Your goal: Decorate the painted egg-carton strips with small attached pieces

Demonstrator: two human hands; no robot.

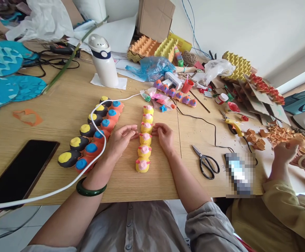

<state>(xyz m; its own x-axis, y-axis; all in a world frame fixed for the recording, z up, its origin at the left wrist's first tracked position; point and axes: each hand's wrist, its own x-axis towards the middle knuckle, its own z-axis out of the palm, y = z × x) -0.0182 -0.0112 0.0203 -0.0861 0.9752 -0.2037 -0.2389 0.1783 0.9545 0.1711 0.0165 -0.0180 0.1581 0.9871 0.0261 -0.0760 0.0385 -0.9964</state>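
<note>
A row of yellow egg-carton cups (145, 138) with pink clay centres and small red side pieces lies lengthwise on the table before me. My left hand (123, 140) rests just left of the row, fingers stretched toward it and holding nothing. On the other side, my right hand (164, 137) has its fingertips close to the middle cups, fingers loosely bent and apart; whether they touch the row is unclear. Left of my left hand lie a row of orange cups with blue clay dots (105, 123) and a row of black cups with yellow dots (84, 130).
A white cable (99, 150) crosses the cup rows. Black scissors (207, 162) and a blurred device lie right; a dark phone (23, 171) lies left. A white bottle (103, 63) stands behind. A co-worker's hand (286, 150) is by orange carton scraps (281, 134), near scissors.
</note>
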